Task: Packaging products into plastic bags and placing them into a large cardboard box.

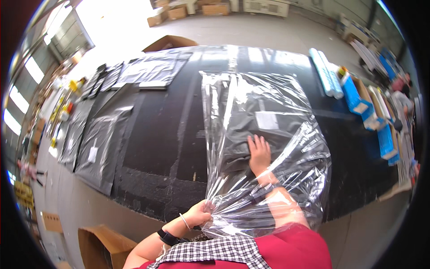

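A large clear plastic bag (pixel 215 148) lies on the black table in front of me, its mouth towards my body. Inside it is a flat dark grey folded piece (pixel 242 130), which looks like fabric, with a white label (pixel 267 120) near its far part. My left hand (pixel 199 213) is closed on the gathered near-left edge of the bag. Reaching in under the film, my right hand (pixel 260 154) rests flat on the dark piece with its fingers stretched out, just short of the label. The film covers my right forearm and creases around it.
More bagged dark pieces (pixel 101 148) lie at the left, with further flat packs (pixel 154 71) at the far left. Two pale blue rolls (pixel 326 74) lie at the far right beside blue-and-brown boxes (pixel 358 101). Open cardboard boxes stand off the table, one (pixel 105 246) near-left.
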### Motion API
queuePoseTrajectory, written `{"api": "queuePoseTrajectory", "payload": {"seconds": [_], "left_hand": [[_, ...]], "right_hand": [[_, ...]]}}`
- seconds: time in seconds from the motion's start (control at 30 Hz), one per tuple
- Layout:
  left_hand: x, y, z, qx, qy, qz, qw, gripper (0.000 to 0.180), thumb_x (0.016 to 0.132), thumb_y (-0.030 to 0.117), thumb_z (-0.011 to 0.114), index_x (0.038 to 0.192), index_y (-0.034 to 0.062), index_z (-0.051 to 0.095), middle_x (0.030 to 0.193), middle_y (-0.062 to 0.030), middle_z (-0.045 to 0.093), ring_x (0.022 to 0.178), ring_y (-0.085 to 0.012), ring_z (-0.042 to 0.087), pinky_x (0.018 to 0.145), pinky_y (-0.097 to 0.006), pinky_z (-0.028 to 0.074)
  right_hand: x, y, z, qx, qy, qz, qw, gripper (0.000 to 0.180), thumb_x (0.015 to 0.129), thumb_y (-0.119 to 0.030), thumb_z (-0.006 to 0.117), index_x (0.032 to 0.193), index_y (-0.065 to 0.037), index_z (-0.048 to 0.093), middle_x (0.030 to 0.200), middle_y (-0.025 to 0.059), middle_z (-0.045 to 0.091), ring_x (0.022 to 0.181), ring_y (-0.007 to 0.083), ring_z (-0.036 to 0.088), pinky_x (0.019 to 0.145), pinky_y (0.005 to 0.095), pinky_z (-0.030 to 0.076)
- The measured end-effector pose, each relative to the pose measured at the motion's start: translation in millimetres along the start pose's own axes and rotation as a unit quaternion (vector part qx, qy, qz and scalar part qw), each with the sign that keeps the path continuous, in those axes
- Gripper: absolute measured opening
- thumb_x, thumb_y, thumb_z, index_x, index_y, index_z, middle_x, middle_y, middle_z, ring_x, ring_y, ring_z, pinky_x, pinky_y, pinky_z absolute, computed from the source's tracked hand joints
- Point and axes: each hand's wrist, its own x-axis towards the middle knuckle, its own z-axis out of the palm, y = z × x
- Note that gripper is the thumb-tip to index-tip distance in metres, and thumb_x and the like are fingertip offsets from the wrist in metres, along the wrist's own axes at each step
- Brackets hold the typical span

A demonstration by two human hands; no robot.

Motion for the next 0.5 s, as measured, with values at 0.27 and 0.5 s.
{"api": "queuePoseTrajectory", "payload": {"seconds": [0.27,0.5], "left_hand": [[-46.2,12.7,-91.5,0.064,-0.03,-0.005,0.998,0.036,0.074,0.001,0.054,0.11,0.0001,0.054,0.084,-0.0017,0.055,0.065,-0.0076,0.05,0.051,-0.023,0.039],[-63.5,-61.6,-231.1,0.099,-0.229,-0.047,0.967,0.025,0.089,0.007,0.059,0.114,0.0021,0.057,0.093,0.0027,0.061,0.083,-0.0064,0.055,0.07,-0.023,0.046]], "right_hand": [[-85.6,-69.9,-29.8,-0.036,-0.121,0.176,0.976,0.091,0.083,-0.043,0.064,0.151,-0.003,0.019,0.156,0.0276,0.01,0.143,0.0471,0.011,0.112,0.0626,0.011],[-137.4,-82.0,-52.2,-0.181,-0.023,0.382,0.906,0.079,0.089,-0.042,0.057,0.146,0.003,0.027,0.144,0.0375,0.027,0.135,0.053,0.024,0.106,0.0635,0.023]]}}
